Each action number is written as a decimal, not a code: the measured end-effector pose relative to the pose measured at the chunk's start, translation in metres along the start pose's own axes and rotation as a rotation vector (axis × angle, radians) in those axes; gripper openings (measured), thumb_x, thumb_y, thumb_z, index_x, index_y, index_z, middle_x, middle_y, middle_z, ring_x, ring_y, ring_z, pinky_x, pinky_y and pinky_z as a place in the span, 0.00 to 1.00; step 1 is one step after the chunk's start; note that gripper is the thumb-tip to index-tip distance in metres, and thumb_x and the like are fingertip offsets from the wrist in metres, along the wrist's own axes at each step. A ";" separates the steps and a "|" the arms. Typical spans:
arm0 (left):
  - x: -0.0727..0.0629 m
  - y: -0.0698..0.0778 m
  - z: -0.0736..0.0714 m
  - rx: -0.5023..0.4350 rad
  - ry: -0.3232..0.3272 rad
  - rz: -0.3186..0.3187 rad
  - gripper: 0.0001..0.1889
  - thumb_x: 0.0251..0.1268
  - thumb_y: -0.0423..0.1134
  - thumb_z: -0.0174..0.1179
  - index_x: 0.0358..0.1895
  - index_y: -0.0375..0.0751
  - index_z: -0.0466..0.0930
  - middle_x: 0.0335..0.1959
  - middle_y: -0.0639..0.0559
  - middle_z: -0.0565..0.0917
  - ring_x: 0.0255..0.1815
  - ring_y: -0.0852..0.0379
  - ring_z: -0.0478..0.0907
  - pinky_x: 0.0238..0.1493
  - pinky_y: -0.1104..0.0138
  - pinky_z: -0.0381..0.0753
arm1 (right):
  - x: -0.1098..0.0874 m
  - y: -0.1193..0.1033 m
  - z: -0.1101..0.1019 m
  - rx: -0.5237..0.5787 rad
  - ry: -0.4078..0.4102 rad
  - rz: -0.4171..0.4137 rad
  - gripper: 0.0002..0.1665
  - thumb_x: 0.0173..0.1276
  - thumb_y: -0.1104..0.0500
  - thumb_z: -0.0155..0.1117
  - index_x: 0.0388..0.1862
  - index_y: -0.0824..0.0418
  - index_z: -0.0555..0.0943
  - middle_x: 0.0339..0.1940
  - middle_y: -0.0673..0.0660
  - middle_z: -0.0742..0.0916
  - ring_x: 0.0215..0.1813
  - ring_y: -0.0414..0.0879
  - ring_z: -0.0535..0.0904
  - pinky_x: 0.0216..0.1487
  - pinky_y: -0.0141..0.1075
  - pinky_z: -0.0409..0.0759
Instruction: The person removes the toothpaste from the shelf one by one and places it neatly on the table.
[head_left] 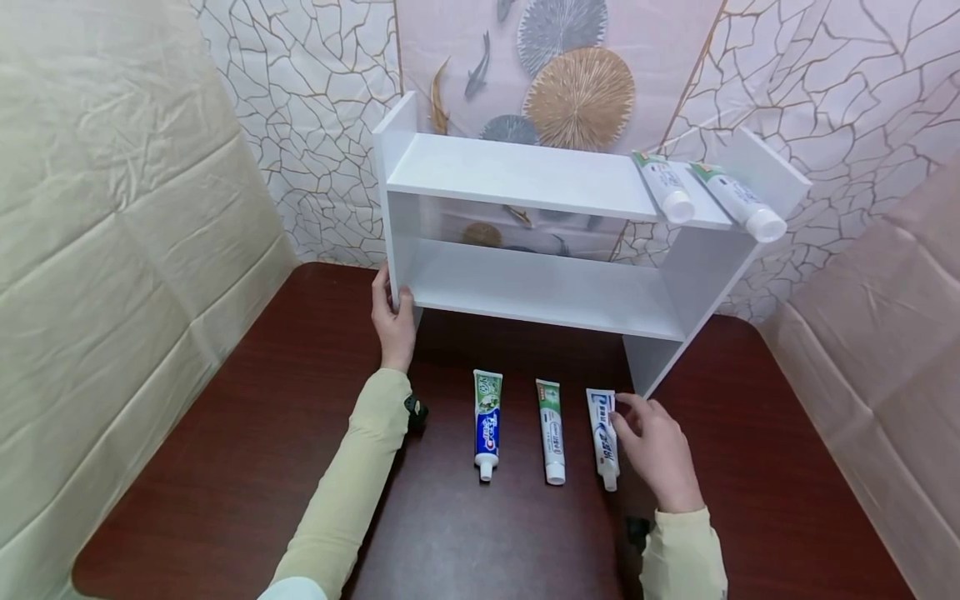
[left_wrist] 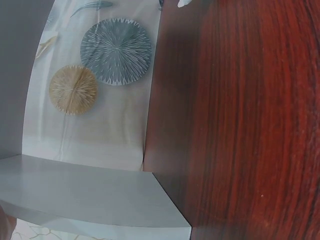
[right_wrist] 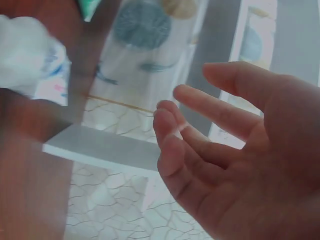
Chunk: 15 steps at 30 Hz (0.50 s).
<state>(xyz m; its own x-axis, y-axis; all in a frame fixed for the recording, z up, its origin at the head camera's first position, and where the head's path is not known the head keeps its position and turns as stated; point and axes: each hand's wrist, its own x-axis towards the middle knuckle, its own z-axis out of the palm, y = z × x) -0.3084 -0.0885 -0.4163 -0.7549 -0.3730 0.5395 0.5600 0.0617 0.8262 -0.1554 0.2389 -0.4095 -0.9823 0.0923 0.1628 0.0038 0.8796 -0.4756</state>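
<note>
Right grip (head_left: 660, 454) is partly open, fingers parted, nothing held, at the right front of the white shelf (head_left: 525, 175)
Left grip (head_left: 393, 321) is curled round the shelf's left side panel, decent brace
Likely pick: blue-and-white tube (head_left: 603, 437), flat on the counter (head_left: 225, 467) in front of the shelf's right end. Wrist view shows a gap to it, so come in low, straddle mid-body, pinch lightly, it's probably soft. Don't knock the shelf: top tubes (head_left: 663, 187) at its right end have caps past the front edge
</note>
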 end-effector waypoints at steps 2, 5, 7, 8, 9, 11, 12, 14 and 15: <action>0.000 0.000 0.000 -0.005 -0.004 0.001 0.25 0.72 0.29 0.45 0.71 0.35 0.61 0.64 0.34 0.71 0.55 0.50 0.72 0.50 0.68 0.71 | 0.002 -0.004 -0.003 0.012 0.039 -0.029 0.22 0.69 0.58 0.59 0.60 0.64 0.77 0.41 0.64 0.82 0.38 0.54 0.78 0.36 0.44 0.75; -0.001 0.000 0.000 -0.008 -0.003 -0.003 0.25 0.72 0.29 0.45 0.71 0.35 0.61 0.64 0.34 0.71 0.54 0.51 0.72 0.50 0.69 0.71 | 0.005 -0.010 -0.006 0.030 0.065 -0.065 0.22 0.70 0.59 0.58 0.61 0.64 0.76 0.47 0.66 0.81 0.46 0.58 0.79 0.43 0.51 0.78; -0.001 0.000 0.000 -0.005 -0.002 -0.013 0.25 0.72 0.29 0.45 0.71 0.36 0.61 0.64 0.35 0.71 0.54 0.52 0.72 0.49 0.69 0.71 | 0.008 -0.014 -0.007 0.035 0.074 -0.086 0.22 0.71 0.58 0.57 0.62 0.64 0.75 0.50 0.66 0.81 0.49 0.59 0.79 0.45 0.53 0.78; -0.001 0.000 0.000 -0.002 -0.002 -0.018 0.25 0.72 0.30 0.45 0.71 0.36 0.61 0.64 0.35 0.71 0.54 0.52 0.72 0.49 0.69 0.71 | 0.009 -0.016 -0.008 0.038 0.079 -0.096 0.22 0.71 0.58 0.57 0.62 0.63 0.75 0.52 0.65 0.80 0.50 0.59 0.78 0.46 0.54 0.78; -0.001 0.000 0.000 0.000 -0.005 -0.021 0.25 0.72 0.30 0.45 0.71 0.36 0.61 0.65 0.35 0.71 0.54 0.52 0.72 0.49 0.69 0.71 | 0.011 -0.018 -0.009 0.041 0.088 -0.108 0.23 0.71 0.59 0.57 0.63 0.63 0.75 0.52 0.65 0.80 0.51 0.59 0.78 0.47 0.54 0.78; -0.001 0.000 0.000 -0.001 -0.010 -0.026 0.25 0.72 0.30 0.45 0.71 0.37 0.61 0.65 0.35 0.71 0.55 0.50 0.72 0.49 0.69 0.70 | 0.014 -0.022 -0.012 0.048 0.113 -0.133 0.23 0.71 0.59 0.57 0.63 0.64 0.75 0.54 0.65 0.79 0.52 0.59 0.77 0.48 0.55 0.77; -0.001 0.000 0.000 -0.001 -0.013 -0.028 0.25 0.72 0.30 0.45 0.71 0.37 0.61 0.65 0.35 0.71 0.55 0.49 0.72 0.50 0.69 0.70 | 0.015 -0.024 -0.013 0.054 0.129 -0.147 0.23 0.71 0.60 0.57 0.63 0.63 0.74 0.55 0.65 0.79 0.53 0.59 0.76 0.49 0.55 0.77; 0.000 0.000 0.000 -0.004 -0.014 -0.034 0.25 0.72 0.31 0.45 0.71 0.37 0.61 0.65 0.35 0.70 0.56 0.47 0.72 0.50 0.68 0.71 | 0.018 -0.030 -0.017 0.066 0.162 -0.173 0.23 0.71 0.60 0.58 0.64 0.63 0.74 0.57 0.65 0.78 0.55 0.60 0.75 0.51 0.57 0.76; 0.000 0.000 -0.001 -0.006 -0.017 -0.037 0.25 0.72 0.31 0.45 0.72 0.37 0.60 0.66 0.35 0.70 0.57 0.46 0.72 0.51 0.68 0.71 | 0.020 -0.033 -0.019 0.074 0.180 -0.186 0.24 0.71 0.60 0.58 0.64 0.63 0.73 0.58 0.66 0.78 0.56 0.60 0.75 0.53 0.57 0.75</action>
<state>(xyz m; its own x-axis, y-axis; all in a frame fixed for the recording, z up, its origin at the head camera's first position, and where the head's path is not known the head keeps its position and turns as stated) -0.3081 -0.0890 -0.4166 -0.7812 -0.3587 0.5110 0.5334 0.0419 0.8449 -0.1714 0.2208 -0.3746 -0.9159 0.0195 0.4010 -0.1937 0.8535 -0.4838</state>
